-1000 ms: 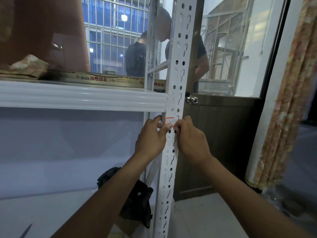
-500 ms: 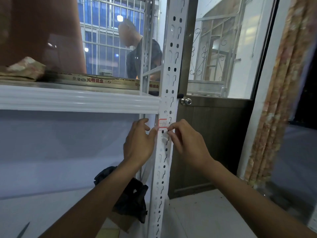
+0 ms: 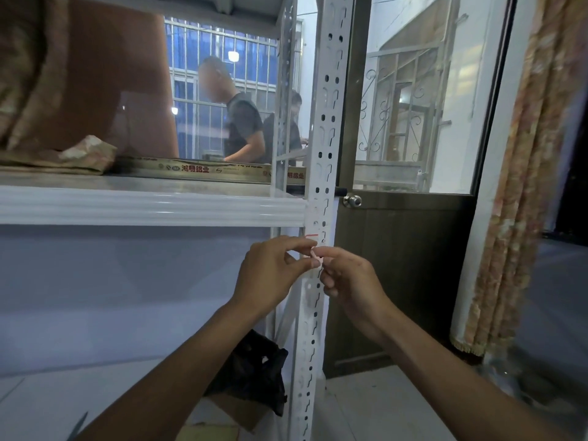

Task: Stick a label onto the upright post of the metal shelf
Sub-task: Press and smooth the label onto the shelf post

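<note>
L hand [image 3: 270, 275] + R hand [image 3: 351, 281] pinch a small scrap [image 3: 314, 252] in front of post [image 3: 321, 173].
L thumb+index nearly closed on scrap, R fingertips curled tight on its other side. Red-edged label [image 3: 312, 237] sits on post face, just above scrap, just below shelf beam [image 3: 152, 206].

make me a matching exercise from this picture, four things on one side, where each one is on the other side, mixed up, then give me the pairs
1. label
2. door knob
3. black bag
4. curtain

A. far right of the view
B. on the post, just under the shelf
C. low down, left of the post
D. on the door, right of the post

Pairs: 1-B, 2-D, 3-C, 4-A
</note>
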